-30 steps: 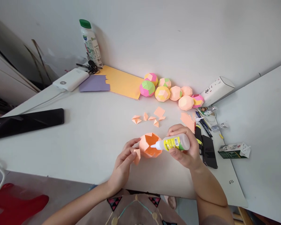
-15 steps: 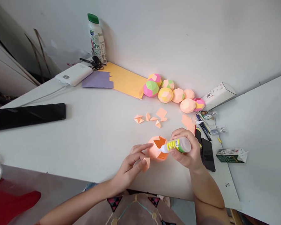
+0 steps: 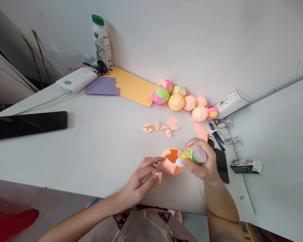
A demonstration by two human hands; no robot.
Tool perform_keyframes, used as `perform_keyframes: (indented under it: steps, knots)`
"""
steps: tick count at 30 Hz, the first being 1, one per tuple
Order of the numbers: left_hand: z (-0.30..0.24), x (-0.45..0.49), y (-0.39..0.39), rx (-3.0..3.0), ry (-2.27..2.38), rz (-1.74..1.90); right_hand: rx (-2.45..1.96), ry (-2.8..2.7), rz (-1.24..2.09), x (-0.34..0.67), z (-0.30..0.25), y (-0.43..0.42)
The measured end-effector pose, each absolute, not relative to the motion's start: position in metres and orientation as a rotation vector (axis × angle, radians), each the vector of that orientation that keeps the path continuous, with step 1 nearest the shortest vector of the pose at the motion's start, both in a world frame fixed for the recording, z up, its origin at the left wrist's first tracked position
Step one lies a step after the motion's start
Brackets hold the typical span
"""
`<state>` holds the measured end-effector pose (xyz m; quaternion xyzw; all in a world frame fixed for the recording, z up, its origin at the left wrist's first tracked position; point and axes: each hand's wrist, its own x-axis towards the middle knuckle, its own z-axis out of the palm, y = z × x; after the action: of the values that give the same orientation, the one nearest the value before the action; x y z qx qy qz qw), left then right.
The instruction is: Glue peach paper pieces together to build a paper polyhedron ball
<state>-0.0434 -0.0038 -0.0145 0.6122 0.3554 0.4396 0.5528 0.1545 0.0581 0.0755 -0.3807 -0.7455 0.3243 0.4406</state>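
An unfinished peach paper ball [image 3: 171, 161] with an open top rests on the white table [image 3: 91, 148] near its front edge. My right hand [image 3: 204, 162] is closed round a small glue bottle [image 3: 193, 156] with a yellow-green label, its white nozzle touching the ball's right rim. My left hand [image 3: 140, 178] steadies the ball's left side with its fingertips and pinches a small folded peach paper piece [image 3: 158, 177] between thumb and fingers.
Several loose folded peach pieces [image 3: 160, 126] lie beyond the ball. Several finished coloured paper balls [image 3: 184, 101] line the wall. Pens and a black phone [image 3: 221, 160] sit to the right, with a small carton [image 3: 246, 165]. A bottle [image 3: 101, 42], power bank [image 3: 76, 79] and coloured paper [image 3: 131, 87] are far left.
The glue nozzle has moved from over the ball's opening down to its right rim. The ball has turned a little and my left fingers have spread along its side.
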Motion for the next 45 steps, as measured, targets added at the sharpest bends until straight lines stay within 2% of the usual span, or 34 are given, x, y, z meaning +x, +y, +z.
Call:
perform_keyframes:
  steps: [4, 8, 12, 20, 26, 36, 45]
  knots:
    - [-0.008, -0.043, 0.001, 1.698, 0.823, 1.088, -0.947, -1.842, 0.884, 0.159, 0.076, 0.058]
    - [0.004, -0.039, 0.012, 2.086, 0.84, 0.847, -0.93, -1.843, 0.968, 0.161, 0.078, 0.055]
    - [0.007, -0.035, 0.02, 2.189, 0.898, 0.675, -0.949, -1.851, 1.04, 0.16, 0.081, 0.053]
    - [0.009, -0.029, 0.019, 1.873, 0.754, 0.716, -0.889, -1.823, 1.024, 0.165, 0.081, 0.054]
    - [0.027, -0.012, 0.016, 1.526, 0.701, 0.796, -0.823, -1.709, 0.871, 0.175, 0.089, 0.053]
    - [-0.001, -0.008, 0.013, 1.553, 0.735, 0.85, -0.81, -1.694, 0.988, 0.172, 0.087, 0.056]
    - [-0.005, -0.009, 0.014, 1.573, 0.745, 0.87, -0.861, -1.76, 0.991, 0.163, 0.076, 0.059]
